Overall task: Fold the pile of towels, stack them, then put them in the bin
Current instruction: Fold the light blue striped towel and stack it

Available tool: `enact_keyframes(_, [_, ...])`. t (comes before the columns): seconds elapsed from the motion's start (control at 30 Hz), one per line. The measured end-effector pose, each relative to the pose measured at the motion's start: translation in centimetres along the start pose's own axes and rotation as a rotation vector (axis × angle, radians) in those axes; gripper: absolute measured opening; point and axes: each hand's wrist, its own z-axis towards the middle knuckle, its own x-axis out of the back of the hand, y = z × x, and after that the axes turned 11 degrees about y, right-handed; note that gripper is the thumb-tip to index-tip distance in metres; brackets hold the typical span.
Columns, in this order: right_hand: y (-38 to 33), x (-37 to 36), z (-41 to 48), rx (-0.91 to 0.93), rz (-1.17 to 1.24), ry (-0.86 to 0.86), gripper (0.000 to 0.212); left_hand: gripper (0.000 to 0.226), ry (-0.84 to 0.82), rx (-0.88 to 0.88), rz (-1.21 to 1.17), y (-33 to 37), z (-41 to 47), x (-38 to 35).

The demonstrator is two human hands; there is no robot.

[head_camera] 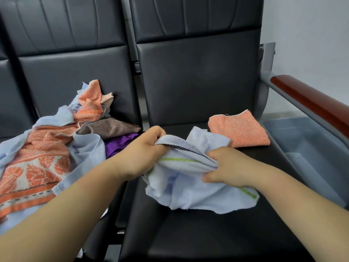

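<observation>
— Where's the towel being worked on?
— The crumpled pale-blue terry towel (pixel 190 193) lies on the black padded chair seat (pixel 207 235). The left hand (pixel 140 154) and right hand (pixel 227 167) both clench its striped edge.
— And the rest?
— The folded orange towel (pixel 239 130) is behind it, the grey plastic bin (pixel 311 148) to the right, and the jumbled towel pile (pixel 43 157) to the left.

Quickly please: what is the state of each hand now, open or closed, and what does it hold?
Left hand: closed, fingers gripping the blue towel at its edge.
Right hand: closed, fingers pinching the same towel.
</observation>
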Motion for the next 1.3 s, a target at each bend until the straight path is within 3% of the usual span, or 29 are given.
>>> enact_keyframes(0.07, [0.2,0.3,0.2,-0.007,-0.017,0.044,0.04,0.023,-0.103,-0.05,0.112,0.1,0.0,0.0])
enact_keyframes(0.17, [0.5,1.3,0.5,-0.055,0.255,0.078,0.024,0.024,-0.208,-0.103,0.416,-0.3,0.1,0.1])
enact_keyframes(0.23, [0.3,1.7,0.3,-0.058,0.469,0.064,0.005,0.023,-0.243,-0.052,0.336,-0.3,0.1,0.4])
enact_keyframes(0.33, [-0.2,1.5,-0.1,-0.024,0.602,0.011,0.023,0.021,-0.172,-0.101,0.259,0.4,-0.1,0.9])
enact_keyframes(0.4, [-0.3,1.4,-0.2,0.0,0.441,-0.026,0.027,0.019,-0.038,-0.15,0.242,0.7,0.0,1.1])
enact_keyframes(0.47, [-0.4,1.0,-0.2,0.013,0.123,-0.04,0.023,0.02,0.05,-0.106,0.125,0.9,0.0,0.9])
enact_keyframes(0.6, [-0.1,1.1,0.3,-0.021,-0.03,0.007,0.036,0.015,-0.037,-0.094,0.07,0.9,-0.3,0.4])
enact_keyframes(0.67, [0.5,1.9,0.5,-0.059,0.109,0.052,0.027,0.024,-0.136,-0.087,0.157,0.8,-0.2,0.9])
enact_keyframes(0.73, [0.7,2.4,0.4,-0.09,0.364,0.067,0.003,0.036,-0.22,-0.094,0.389,0.8,-0.2,1.3])
enact_keyframes(0.8, [0.5,2.4,0.2,-0.069,0.56,0.08,0.015,0.032,-0.219,-0.086,0.468,0.8,-0.3,1.1])
enact_keyframes(0.9, [0.0,2.3,0.0,-0.013,0.704,0.018,0.029,0.01,-0.152,0.037,0.195,0.8,-0.3,1.1])
enact_keyframes(0.97, [-0.2,2.3,-0.2,0.01,0.551,-0.066,0.038,0.011,-0.078,0.086,-0.054,0.9,-0.3,1.4])
enact_keyframes(1.07, [0.1,1.7,0.1,-0.028,-0.033,-0.067,0.036,0.022,-0.007,0.041,-0.241,1.1,-0.4,1.1])
enact_keyframes(1.1, [0.1,1.6,0.2,-0.04,-0.115,-0.032,0.032,0.022,-0.028,0.048,-0.257,1.1,-0.4,1.0])
enact_keyframes(1.17, [0.5,1.7,0.5,-0.062,-0.076,0.048,0.024,0.022,-0.098,0.016,-0.133,1.3,-0.3,1.1])
enact_keyframes(1.27, [1.2,2.7,0.7,-0.088,0.126,0.1,0.016,0.021,-0.203,-0.055,0.386,0.9,-0.1,1.5])
enact_keyframes(1.3, [1.3,2.9,0.7,-0.098,0.207,0.096,0.014,0.019,-0.211,-0.049,0.443,0.9,-0.1,1.3])
